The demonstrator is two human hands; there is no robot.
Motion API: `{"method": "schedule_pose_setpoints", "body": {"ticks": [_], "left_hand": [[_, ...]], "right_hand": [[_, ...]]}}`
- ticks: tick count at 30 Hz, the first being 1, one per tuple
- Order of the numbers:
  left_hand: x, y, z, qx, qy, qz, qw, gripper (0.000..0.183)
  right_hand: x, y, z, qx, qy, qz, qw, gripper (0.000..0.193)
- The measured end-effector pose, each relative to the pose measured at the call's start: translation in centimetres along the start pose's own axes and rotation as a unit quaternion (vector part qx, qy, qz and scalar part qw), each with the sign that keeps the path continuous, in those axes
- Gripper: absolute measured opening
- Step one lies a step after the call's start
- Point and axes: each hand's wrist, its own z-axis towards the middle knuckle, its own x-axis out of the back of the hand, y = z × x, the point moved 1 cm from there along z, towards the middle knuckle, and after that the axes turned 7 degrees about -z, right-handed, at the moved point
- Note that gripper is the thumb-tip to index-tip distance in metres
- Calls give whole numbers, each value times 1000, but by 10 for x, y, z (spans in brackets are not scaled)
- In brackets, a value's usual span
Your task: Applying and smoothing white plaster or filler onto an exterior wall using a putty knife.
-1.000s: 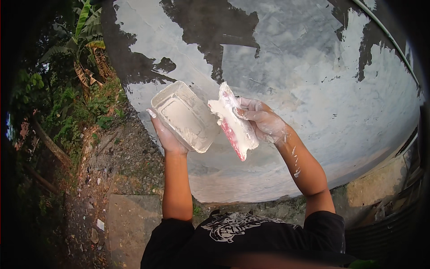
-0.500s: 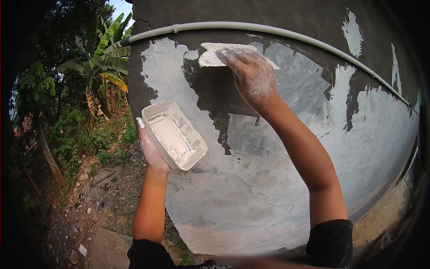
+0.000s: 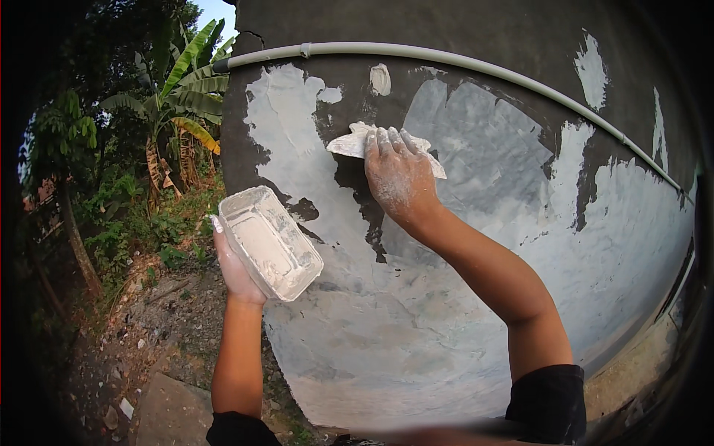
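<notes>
My left hand [image 3: 239, 273] grips a rectangular whitish plastic tub [image 3: 291, 227] from its left side, tilted so its inside faces me. White putty [image 3: 266, 245] coats the tub's bottom and walls. My right hand [image 3: 401, 182], dusted white, presses a flat putty spreader [image 3: 346, 146] against the dark wall, fingers spread over its back. Putty covers the spreader, and its lower right corner sticks out past my hand. Just above, a thick dab of putty [image 3: 380, 79] clings to bare wall. Pale skim coat [image 3: 286, 111] lies left of the spreader, with a greyer patch [image 3: 483, 141] to its right.
A pale pipe [image 3: 446, 56] runs across the wall above my hands. Beyond the wall's left edge stand banana plants [image 3: 186, 89] and undergrowth. Stony ground [image 3: 178, 320] and a flat slab [image 3: 175, 412] lie low on the left.
My right hand and the spreader have moved down the wall, and a dab of putty now shows above them. The tub in my left hand has shifted slightly left and down.
</notes>
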Motion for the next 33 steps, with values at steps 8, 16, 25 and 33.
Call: {"method": "schedule_pose_setpoints", "body": {"ticks": [8, 16, 25, 33], "left_hand": [[-13, -13, 1, 1, -4, 12, 1000, 68], [8, 8, -7, -17, -9, 26, 999, 68], [-1, 8, 14, -60, 14, 14, 998, 63], [7, 16, 21, -51, -16, -1, 999, 62]], "right_hand": [[-10, 65, 76, -33, 103, 9, 994, 18], [6, 23, -3, 31, -42, 91, 995, 22], [-33, 85, 23, -65, 98, 39, 992, 46], [-9, 19, -37, 74, 35, 67, 994, 48]]}}
